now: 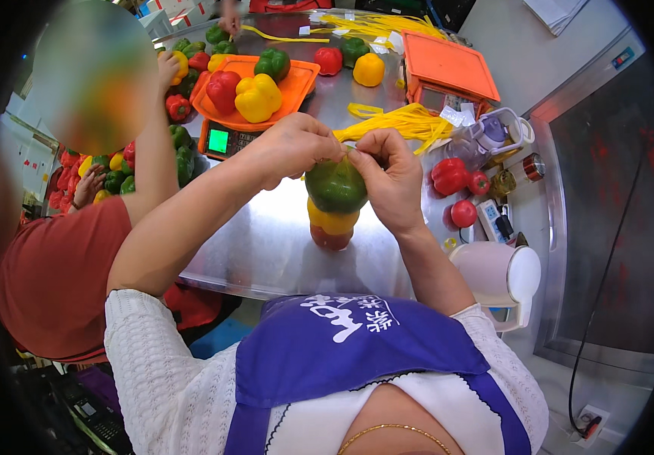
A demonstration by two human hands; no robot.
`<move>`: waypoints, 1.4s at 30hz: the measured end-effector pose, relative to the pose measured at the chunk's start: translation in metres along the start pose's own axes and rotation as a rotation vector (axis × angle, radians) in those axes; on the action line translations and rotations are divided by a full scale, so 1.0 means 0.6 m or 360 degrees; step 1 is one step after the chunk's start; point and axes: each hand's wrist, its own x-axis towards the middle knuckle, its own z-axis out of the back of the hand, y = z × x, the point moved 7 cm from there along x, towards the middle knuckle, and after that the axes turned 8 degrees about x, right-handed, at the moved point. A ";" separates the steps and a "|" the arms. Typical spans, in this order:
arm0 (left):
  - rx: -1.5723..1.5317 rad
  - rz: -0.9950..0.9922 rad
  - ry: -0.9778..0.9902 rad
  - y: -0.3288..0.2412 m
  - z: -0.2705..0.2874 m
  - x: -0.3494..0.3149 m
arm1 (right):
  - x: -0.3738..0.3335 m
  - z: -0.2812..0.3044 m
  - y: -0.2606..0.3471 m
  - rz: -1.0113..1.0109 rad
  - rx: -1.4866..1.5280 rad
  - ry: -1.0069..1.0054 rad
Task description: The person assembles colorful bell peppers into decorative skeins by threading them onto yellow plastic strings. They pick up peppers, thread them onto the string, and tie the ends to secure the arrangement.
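Note:
In front of me a green bell pepper [334, 189] sits above a yellow pepper [333, 221] and a red pepper [331, 240], one over another. A thin see-through covering, net or film, seems to draw up over the green one. My left hand [294, 148] pinches the gathered top from the left, its fingers closed. From the right, my right hand [394, 182] pinches the same spot between thumb and fingers. Just beyond my hands lies a bunch of yellow net strips [410, 123] with white tags.
At the left, a digital scale [221, 141] carries an orange tray [297, 85] of peppers. A co-worker's arm [161, 144] reaches past it towards piled peppers. On the right stand another orange-topped scale [448, 67], loose red peppers [450, 176], a jug [486, 140] and a white kettle [486, 273].

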 end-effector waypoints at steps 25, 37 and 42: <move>-0.0093 -0.0151 -0.0006 0.028 0.022 -0.014 | -0.012 -0.024 0.046 0.0165 -0.0536 0.0226; 0.0241 -0.0880 -0.0306 0.015 0.019 -0.041 | -0.005 -0.043 0.044 0.0625 -0.0735 0.0267; 0.0271 -0.0945 -0.0332 0.001 0.006 -0.053 | -0.010 -0.032 0.045 0.0738 -0.0800 0.0270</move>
